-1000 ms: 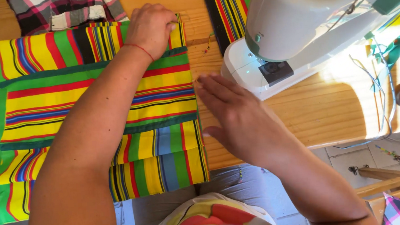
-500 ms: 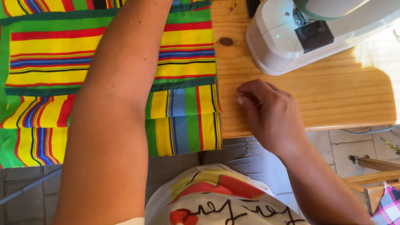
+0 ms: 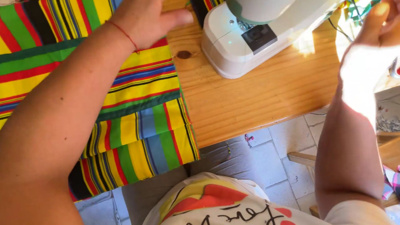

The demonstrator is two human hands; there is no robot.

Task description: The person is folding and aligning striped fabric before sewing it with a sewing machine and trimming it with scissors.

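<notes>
The left hand (image 3: pixel 147 14) is lying flat and open on the striped woven fabric (image 3: pixel 129 118), which is draping over the wooden counter (image 3: pixel 255 94). Just right of it, a smooth white sewing machine (image 3: pixel 269 21) is sitting. The right hand (image 3: pixel 389 14) is hovering loosely curled, holding nothing visible.

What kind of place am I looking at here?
Probably a home sewing corner: a white sewing machine stands on a wooden table, striped fabric is spread beside it, and the floor is tiled.
</notes>
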